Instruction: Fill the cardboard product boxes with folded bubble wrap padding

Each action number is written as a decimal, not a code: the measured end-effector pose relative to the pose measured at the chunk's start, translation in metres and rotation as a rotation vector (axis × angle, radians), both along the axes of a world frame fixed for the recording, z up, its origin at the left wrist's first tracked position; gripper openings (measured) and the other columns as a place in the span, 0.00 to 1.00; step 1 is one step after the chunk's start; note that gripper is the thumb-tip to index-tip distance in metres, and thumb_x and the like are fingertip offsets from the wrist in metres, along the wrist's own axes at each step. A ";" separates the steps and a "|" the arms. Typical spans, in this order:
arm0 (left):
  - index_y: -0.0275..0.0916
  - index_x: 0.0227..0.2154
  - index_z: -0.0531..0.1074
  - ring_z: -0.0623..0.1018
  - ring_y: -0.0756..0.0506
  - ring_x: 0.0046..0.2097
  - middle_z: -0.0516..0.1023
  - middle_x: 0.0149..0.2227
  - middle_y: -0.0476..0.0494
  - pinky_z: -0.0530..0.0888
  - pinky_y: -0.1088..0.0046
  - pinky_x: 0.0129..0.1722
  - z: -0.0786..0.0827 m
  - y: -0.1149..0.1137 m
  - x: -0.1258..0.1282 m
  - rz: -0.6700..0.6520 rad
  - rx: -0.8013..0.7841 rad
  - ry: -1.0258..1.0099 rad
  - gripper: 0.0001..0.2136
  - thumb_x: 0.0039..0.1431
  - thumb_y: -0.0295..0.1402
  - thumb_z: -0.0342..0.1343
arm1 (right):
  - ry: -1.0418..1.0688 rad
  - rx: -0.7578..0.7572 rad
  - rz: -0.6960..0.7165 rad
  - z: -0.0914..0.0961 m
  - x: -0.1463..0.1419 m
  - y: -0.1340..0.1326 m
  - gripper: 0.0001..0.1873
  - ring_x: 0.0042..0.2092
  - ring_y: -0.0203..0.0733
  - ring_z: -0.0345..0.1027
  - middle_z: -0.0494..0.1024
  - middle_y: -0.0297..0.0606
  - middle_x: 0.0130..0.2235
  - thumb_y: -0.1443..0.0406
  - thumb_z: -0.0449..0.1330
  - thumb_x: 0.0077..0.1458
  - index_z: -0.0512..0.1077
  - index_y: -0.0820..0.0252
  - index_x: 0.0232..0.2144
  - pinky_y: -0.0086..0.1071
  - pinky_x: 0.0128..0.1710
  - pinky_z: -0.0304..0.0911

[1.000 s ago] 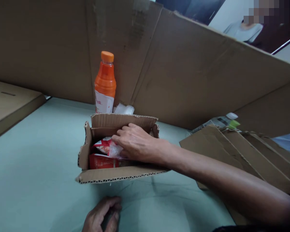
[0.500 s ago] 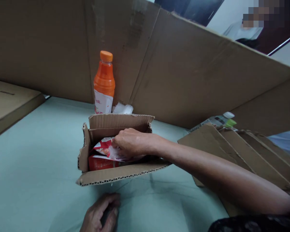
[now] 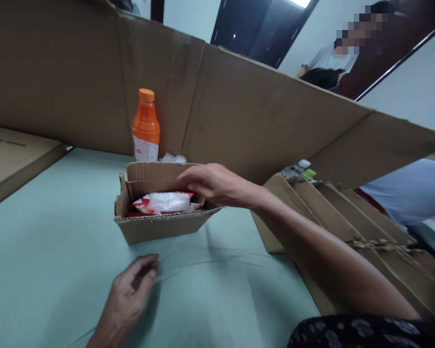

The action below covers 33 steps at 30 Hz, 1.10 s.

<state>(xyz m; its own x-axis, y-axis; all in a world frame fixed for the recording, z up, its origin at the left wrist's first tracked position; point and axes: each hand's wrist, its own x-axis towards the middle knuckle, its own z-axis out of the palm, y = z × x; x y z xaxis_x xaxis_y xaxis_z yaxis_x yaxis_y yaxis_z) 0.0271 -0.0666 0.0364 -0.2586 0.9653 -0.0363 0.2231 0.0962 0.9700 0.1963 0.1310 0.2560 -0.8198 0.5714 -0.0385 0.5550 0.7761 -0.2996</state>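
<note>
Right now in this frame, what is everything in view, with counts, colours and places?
table: 1, pale green, centre and foreground
small box: 1, brown, open, mid-table
packaging: count unclear, red and white, inside it
bubble wrap: 1, clear-white, atop the packaging
juice bottle: 1, orange, upright behind the small box
plastic: clear-white, beside that bottle
panel: 1, brown, across the back
flat carton: 1, brown, left
divided carton: 1, brown, right
clear bottle: 1, white cap, behind its dividers
green item: 1, beside that cap
co-worker: 1, light shirt, upper right
sleeve: 1, dark patterned, lower right
left grip: 1 bare hand, before the small box
right grip: 1 bare hand, at its right end
</note>
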 end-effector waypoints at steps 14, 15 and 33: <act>0.43 0.65 0.61 0.76 0.37 0.56 0.70 0.62 0.36 0.73 0.53 0.59 0.046 0.037 -0.033 0.285 0.117 -0.069 0.37 0.53 0.44 0.62 | 0.564 -0.230 -0.515 -0.134 0.063 -0.064 0.30 0.54 0.47 0.71 0.73 0.50 0.58 0.60 0.62 0.55 0.65 0.60 0.59 0.40 0.50 0.69; 0.42 0.64 0.61 0.77 0.38 0.55 0.71 0.60 0.36 0.73 0.53 0.58 0.047 0.041 -0.031 0.276 0.118 -0.093 0.36 0.53 0.43 0.63 | 0.565 -0.243 -0.511 -0.136 0.053 -0.060 0.29 0.54 0.46 0.71 0.74 0.50 0.58 0.61 0.61 0.55 0.64 0.61 0.58 0.38 0.50 0.69; 0.46 0.53 0.71 0.78 0.42 0.52 0.78 0.52 0.47 0.75 0.67 0.55 0.051 -0.071 -0.025 0.301 0.101 -0.116 0.25 0.52 0.44 0.65 | 0.658 -0.047 -0.580 -0.144 0.077 -0.249 0.28 0.52 0.52 0.71 0.75 0.48 0.54 0.64 0.60 0.58 0.64 0.55 0.61 0.44 0.46 0.74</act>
<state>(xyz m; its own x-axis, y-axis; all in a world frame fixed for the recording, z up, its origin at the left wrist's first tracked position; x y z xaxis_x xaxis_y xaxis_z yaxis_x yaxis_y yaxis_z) 0.0019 -0.1377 0.0877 -0.5320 0.8467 0.0100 0.0871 0.0431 0.9953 0.2733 -0.1177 0.1120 -0.2649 0.9146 0.3056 0.5614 0.4039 -0.7222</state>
